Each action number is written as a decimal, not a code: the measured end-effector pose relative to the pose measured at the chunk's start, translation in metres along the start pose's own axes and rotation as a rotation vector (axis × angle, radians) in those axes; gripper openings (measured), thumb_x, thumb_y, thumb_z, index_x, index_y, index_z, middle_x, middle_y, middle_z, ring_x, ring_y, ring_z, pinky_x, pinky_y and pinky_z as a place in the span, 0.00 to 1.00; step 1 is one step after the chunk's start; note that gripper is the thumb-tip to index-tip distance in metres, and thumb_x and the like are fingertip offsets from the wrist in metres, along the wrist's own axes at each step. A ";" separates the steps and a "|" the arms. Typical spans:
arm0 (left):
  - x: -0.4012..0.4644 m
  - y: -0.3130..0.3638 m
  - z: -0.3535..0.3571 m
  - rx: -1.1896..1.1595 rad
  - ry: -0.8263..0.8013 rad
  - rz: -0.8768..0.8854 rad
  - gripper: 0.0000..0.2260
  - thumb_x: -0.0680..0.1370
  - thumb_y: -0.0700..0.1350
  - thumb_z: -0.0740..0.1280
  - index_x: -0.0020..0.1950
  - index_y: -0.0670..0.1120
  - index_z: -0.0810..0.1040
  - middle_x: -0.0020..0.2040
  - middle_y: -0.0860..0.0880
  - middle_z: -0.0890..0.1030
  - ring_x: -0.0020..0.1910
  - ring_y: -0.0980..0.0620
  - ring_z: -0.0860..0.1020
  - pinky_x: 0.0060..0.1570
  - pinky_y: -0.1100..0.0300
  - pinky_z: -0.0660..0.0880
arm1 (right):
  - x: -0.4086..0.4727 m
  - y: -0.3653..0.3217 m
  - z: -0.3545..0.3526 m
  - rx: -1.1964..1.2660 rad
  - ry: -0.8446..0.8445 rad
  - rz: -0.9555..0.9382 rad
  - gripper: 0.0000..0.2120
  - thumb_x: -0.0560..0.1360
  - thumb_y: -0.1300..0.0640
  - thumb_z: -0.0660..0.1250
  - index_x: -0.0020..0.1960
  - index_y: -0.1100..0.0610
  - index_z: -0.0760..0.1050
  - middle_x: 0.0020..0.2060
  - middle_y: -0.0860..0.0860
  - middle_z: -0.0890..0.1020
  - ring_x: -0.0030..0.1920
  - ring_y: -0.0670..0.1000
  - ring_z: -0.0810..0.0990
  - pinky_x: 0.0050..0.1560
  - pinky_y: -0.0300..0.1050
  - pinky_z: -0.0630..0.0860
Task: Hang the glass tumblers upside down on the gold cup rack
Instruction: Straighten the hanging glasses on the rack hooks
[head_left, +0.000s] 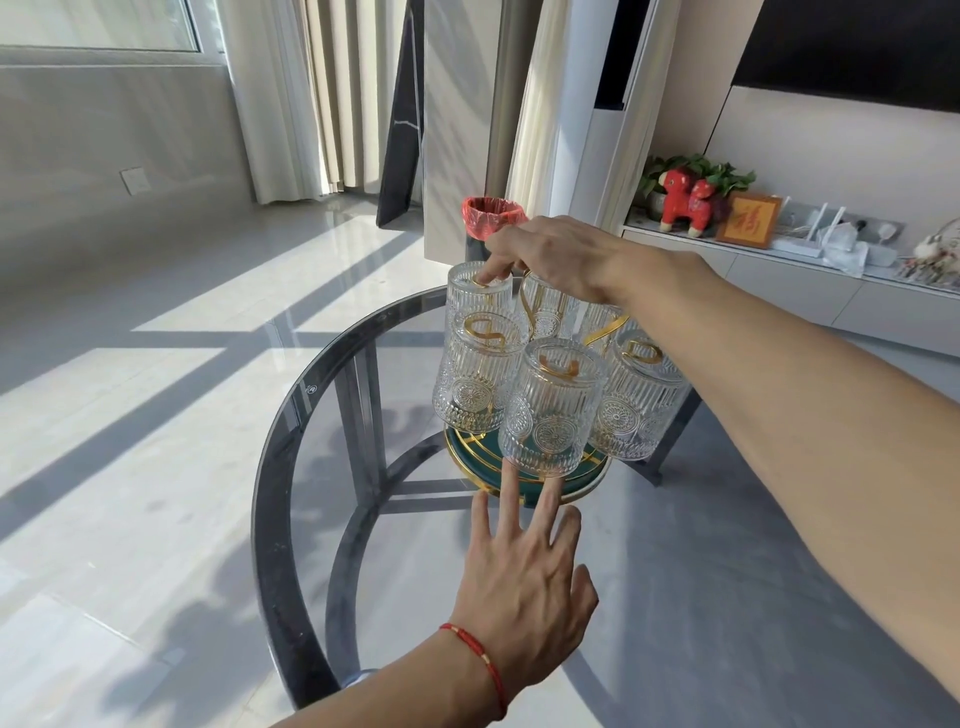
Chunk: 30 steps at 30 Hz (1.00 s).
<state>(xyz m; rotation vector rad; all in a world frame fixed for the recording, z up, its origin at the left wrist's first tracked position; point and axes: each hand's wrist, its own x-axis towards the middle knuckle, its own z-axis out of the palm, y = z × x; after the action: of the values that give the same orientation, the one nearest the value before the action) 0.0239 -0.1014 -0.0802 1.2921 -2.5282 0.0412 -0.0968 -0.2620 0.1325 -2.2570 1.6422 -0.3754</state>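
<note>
Several ribbed glass tumblers hang upside down on the gold cup rack (530, 306), which stands on a round green base with a gold rim (582, 486) on the glass table. The nearest tumbler (553, 410) hangs at the front. My left hand (524, 577) is flat above the table with fingers spread, its fingertips touching the rack's base below that tumbler. My right hand (556, 257) reaches over the top of the rack, fingertips resting on the upturned bottom of the far-left tumbler (478, 288). I cannot tell whether it grips that tumbler or the rack's top.
The round glass table (291, 415) has a dark rim and dark legs seen through it. A bin with a red bag (491, 215) stands behind the rack. A white cabinet (779, 270) with a red toy and a framed picture runs along the right wall.
</note>
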 end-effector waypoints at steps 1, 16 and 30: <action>0.000 0.000 0.000 0.002 0.001 0.002 0.21 0.77 0.57 0.60 0.64 0.47 0.76 0.78 0.44 0.69 0.77 0.27 0.62 0.66 0.31 0.70 | 0.000 0.000 0.000 -0.010 0.001 -0.002 0.30 0.83 0.40 0.48 0.63 0.53 0.84 0.59 0.49 0.81 0.56 0.45 0.78 0.53 0.47 0.66; 0.000 0.000 0.001 0.025 0.017 0.009 0.20 0.76 0.56 0.61 0.62 0.46 0.78 0.76 0.43 0.72 0.75 0.27 0.65 0.64 0.32 0.72 | -0.078 -0.024 0.034 -0.208 0.519 -0.237 0.14 0.78 0.49 0.64 0.57 0.53 0.84 0.54 0.50 0.84 0.58 0.53 0.79 0.66 0.58 0.71; -0.001 -0.001 -0.002 0.016 0.018 0.014 0.22 0.76 0.56 0.60 0.63 0.46 0.78 0.76 0.43 0.72 0.75 0.27 0.65 0.64 0.32 0.73 | -0.099 -0.033 0.074 -0.480 0.122 -0.018 0.35 0.80 0.32 0.55 0.82 0.35 0.46 0.82 0.57 0.59 0.82 0.58 0.57 0.80 0.69 0.44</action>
<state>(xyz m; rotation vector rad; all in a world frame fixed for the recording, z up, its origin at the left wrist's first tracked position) 0.0256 -0.1004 -0.0784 1.2749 -2.5268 0.0757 -0.0693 -0.1507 0.0759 -2.6339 1.9420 -0.1310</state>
